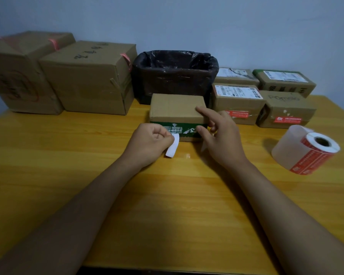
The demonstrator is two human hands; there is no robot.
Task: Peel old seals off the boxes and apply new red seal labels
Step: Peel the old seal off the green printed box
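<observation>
box [177, 108] before black-lined bin [175, 76]; left hand [149, 141] pinches white strip [172, 147]; right hand [220, 135] spread, touching box.

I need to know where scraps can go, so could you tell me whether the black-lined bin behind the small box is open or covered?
Open: the bin has no lid, and its black liner folds over the rim.

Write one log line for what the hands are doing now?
left hand: pinches white strip | right hand: open, fingers at small box | label roll: on table
</observation>
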